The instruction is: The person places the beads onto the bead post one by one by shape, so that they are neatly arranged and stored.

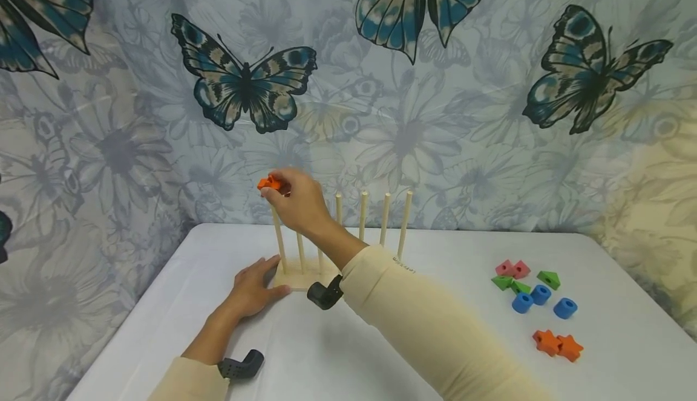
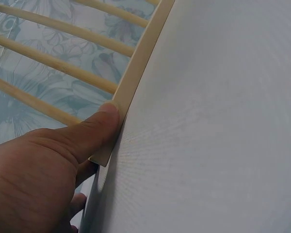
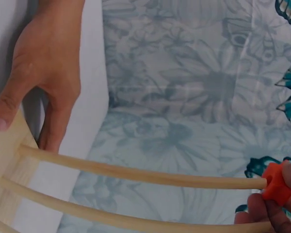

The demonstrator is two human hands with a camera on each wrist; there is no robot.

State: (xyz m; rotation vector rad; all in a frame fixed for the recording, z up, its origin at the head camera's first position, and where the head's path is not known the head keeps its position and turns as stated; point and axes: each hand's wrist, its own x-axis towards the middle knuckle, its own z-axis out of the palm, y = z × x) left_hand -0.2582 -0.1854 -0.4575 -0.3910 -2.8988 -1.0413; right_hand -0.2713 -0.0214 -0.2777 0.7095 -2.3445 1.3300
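Note:
My right hand (image 1: 301, 201) pinches an orange star-shaped block (image 1: 269, 182) between thumb and fingers. In the right wrist view the star block (image 3: 276, 185) meets the tip of the end peg (image 3: 136, 172), its hole against the peg's end; how far the tip goes in is hidden. Below stands a wooden peg rack, its base (image 1: 296, 280) flat on the table and several pegs upright. My left hand (image 1: 251, 289) grips the left end of that base. In the left wrist view the thumb of this hand (image 2: 43, 165) presses on the base edge (image 2: 136, 82), with fingers partly hidden behind.
On the table's right lie two orange star blocks (image 1: 558, 345), several blue cylinders (image 1: 541, 294), green triangular blocks (image 1: 549, 279) and pink blocks (image 1: 513, 268). Behind the white table (image 1: 457, 304) hangs a butterfly-patterned cloth (image 1: 408, 135). My right forearm covers part of the rack.

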